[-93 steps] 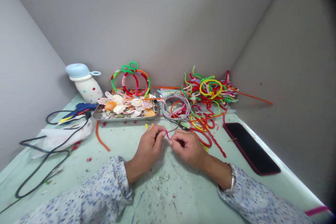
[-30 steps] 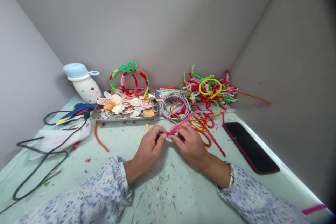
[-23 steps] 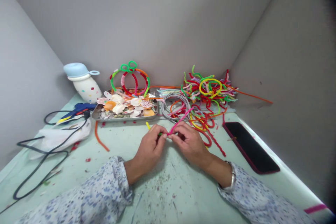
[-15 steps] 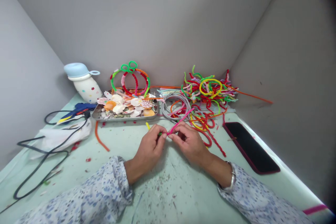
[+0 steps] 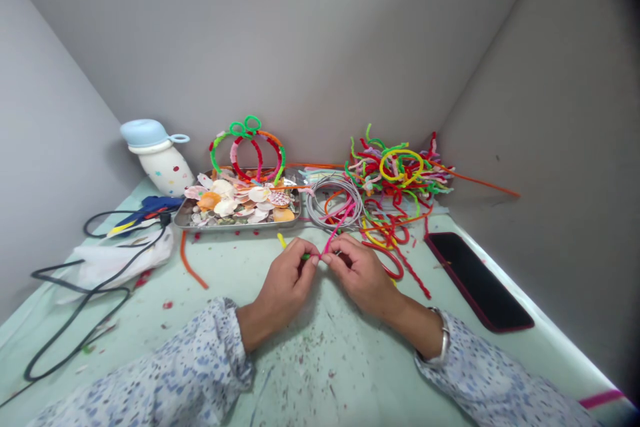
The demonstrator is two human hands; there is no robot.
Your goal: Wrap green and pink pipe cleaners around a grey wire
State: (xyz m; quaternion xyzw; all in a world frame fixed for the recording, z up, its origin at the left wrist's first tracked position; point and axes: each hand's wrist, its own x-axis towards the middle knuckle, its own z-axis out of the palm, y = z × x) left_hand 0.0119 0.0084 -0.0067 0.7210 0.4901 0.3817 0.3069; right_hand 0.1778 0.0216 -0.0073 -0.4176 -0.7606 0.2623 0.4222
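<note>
My left hand (image 5: 290, 275) is closed in a pinch on a thin pipe cleaner; a yellow end (image 5: 281, 240) pokes out behind the fingers and a bit of green shows near the thumb. Close beside it, my right hand (image 5: 357, 270) pinches a bright pink pipe cleaner (image 5: 337, 223), whose free end slants up and to the right. Pink also shows in the small gap between the two thumbs, where the strands meet. The fingers hide how they are joined.
Behind my hands stand a metal tray (image 5: 240, 227) of seashells (image 5: 227, 197), a coil of grey wire (image 5: 334, 203) and a heap of coloured pipe cleaners (image 5: 400, 173). A phone (image 5: 477, 280) lies right. On the left are a bottle (image 5: 163, 160) and a black cable (image 5: 85, 300).
The pink pipe cleaner's free end has swung a little to the left and more upright. Both hands stay almost where they were, still pinching.
</note>
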